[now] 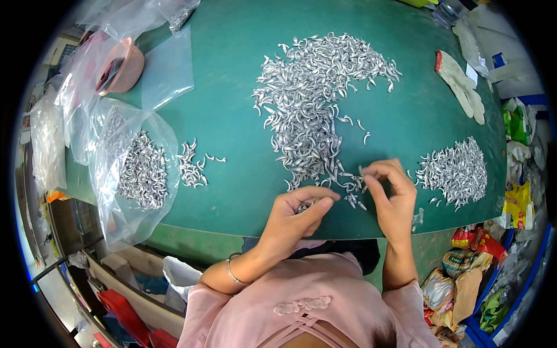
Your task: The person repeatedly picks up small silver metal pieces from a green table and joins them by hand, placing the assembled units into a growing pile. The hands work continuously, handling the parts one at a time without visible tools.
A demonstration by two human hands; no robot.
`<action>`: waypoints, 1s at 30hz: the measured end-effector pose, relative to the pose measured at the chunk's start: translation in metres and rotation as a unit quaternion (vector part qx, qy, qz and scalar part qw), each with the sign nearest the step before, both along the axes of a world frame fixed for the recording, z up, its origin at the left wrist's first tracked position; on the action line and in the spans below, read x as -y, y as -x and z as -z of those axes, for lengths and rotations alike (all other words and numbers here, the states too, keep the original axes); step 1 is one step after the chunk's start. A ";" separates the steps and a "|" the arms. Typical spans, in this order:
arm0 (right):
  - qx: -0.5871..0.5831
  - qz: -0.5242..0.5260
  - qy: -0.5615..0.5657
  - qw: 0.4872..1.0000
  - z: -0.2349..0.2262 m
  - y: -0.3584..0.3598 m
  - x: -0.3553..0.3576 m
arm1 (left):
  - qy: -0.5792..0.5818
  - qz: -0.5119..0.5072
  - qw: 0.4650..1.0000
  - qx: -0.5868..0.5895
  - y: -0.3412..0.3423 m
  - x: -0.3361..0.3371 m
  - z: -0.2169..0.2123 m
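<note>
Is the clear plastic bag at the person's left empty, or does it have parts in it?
Not empty: the clear bag lies flat on the green table, holding a heap of small silver hooks visible through the plastic.

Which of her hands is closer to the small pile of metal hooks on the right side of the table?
Right. The right hand is just left of that small pile; the left hand sits farther left.

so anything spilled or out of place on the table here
Nothing is really spilled. The metal hooks lie in a big heap and a smaller pile, with a few strays beside the open bag. A glove lies apart near the far right edge. The left hand holds several hooks and the right hand pinches one.
</note>
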State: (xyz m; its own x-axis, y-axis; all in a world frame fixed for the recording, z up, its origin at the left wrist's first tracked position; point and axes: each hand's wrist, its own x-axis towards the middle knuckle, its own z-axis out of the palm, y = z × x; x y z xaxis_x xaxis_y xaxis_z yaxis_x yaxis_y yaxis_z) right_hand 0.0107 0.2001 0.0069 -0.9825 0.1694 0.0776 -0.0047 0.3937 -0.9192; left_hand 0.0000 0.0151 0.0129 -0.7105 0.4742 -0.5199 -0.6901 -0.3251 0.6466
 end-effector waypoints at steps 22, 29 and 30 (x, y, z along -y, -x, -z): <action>0.095 0.013 0.217 0.971 -0.012 -0.025 0.009 | -0.238 0.013 0.964 0.119 0.004 0.006 0.010; -0.002 -0.018 -0.221 0.975 -0.014 -0.013 -0.012 | -0.283 0.007 0.956 0.083 0.004 0.006 0.011; -0.007 -0.020 -0.234 0.972 -0.011 -0.014 -0.013 | -0.240 0.003 0.967 0.089 0.004 0.005 0.011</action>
